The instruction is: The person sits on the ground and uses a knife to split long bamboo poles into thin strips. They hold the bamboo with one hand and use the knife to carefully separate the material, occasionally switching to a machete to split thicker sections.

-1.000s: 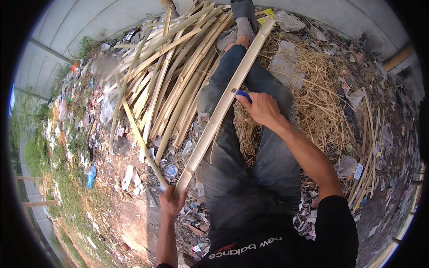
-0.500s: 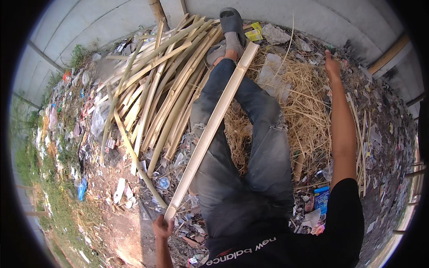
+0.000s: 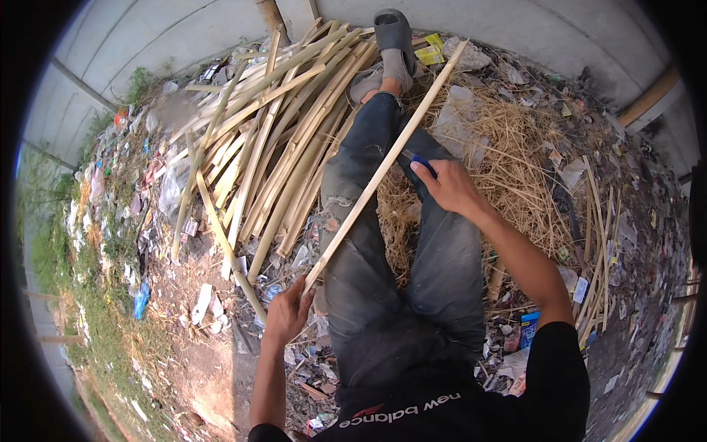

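Observation:
I sit on the ground with my legs in dark jeans stretched forward. A long pale bamboo strip [image 3: 383, 166] lies diagonally across my left thigh, from near my hip up toward the wall. My left hand [image 3: 289, 313] grips its near end. My right hand [image 3: 448, 186] rests against the strip's middle, closed on a tool with a blue handle [image 3: 423, 163]; its blade is hidden. My grey shoe [image 3: 394, 37] points at the wall.
A pile of split bamboo slats [image 3: 272, 140] lies to my left. Dry straw and shavings [image 3: 515, 140] cover the ground on my right, with thin sticks [image 3: 596, 243] beyond. Litter surrounds me. A concrete wall [image 3: 515, 29] curves behind.
My right hand swung far out to the right half a second ago and has returned to the strip's middle with the blue-handled tool. The strip now looks thinner.

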The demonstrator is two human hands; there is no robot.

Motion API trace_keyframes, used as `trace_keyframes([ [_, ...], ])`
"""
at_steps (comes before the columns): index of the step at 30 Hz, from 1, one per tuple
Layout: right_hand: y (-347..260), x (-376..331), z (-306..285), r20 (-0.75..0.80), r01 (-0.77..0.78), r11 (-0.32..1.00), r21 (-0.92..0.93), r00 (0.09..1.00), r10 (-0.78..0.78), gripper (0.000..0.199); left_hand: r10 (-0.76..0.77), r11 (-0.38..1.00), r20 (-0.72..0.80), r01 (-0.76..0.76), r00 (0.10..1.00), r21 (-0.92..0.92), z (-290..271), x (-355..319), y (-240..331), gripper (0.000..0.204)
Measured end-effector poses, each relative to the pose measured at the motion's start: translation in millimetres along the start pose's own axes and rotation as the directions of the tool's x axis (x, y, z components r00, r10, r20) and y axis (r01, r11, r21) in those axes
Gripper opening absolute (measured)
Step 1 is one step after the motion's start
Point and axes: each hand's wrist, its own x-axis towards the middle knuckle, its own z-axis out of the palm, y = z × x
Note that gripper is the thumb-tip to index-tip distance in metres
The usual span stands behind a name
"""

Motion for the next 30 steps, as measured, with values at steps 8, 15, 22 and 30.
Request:
trace_keyframes([
  [8, -84, -69, 73, 0.307, 0.216, 0.971, 0.101, 0.922, -0.237, 0.062, -0.003, 0.996, 0.072, 0.009, 0.997, -0.086, 4, 27, 25, 0.03],
  [15, -78, -47, 78, 0.117, 0.338, 0.941, 0.023, 0.934, -0.338, 0.065, -0.061, 0.994, 0.114, 0.07, 0.992, -0.08, -2, 29, 22, 0.035],
  [22, -99, -68, 83, 0.252, 0.265, 0.964, 0.017, 0.932, -0.261, 0.061, 0.041, 0.996, 0.068, -0.036, 0.997, -0.076, -4, 48, 50, 0.036],
  [30, -67, -24, 88, 0.024, 0.124, 0.992, -0.018, 0.992, -0.123, 0.069, -0.012, 0.999, 0.109, 0.017, 0.994, -0.042, -14, 44, 32, 0.039],
])
